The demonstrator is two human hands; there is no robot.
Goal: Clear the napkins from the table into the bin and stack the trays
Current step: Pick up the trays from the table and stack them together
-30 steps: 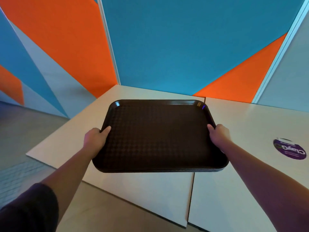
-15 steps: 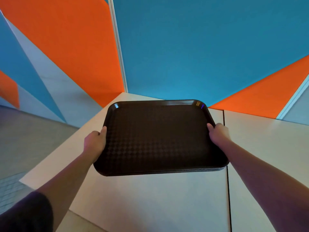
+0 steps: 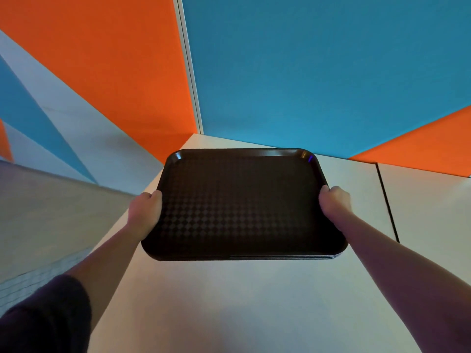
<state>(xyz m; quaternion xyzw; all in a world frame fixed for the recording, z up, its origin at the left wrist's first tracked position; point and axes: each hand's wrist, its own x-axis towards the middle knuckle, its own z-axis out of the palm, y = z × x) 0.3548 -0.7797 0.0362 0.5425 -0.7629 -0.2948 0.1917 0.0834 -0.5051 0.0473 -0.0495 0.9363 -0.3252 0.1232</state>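
Orange, blue and grey wall panels (image 3: 305, 67) back a pale bench (image 3: 229, 301). Left hand (image 3: 146, 212) grips the left rim of a stack of dark brown trays (image 3: 239, 205). Stack held roughly level over the bench; layered edges visible at its near right corner. Right hand (image 3: 334, 201) grips the right rim.

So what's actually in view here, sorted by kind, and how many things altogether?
Stack of dark brown trays: 1 (several edges show at its near right corner; exact number unclear)
Hands: 2, left hand and right hand
White tables: 2
Napkins: 0
Total: 5
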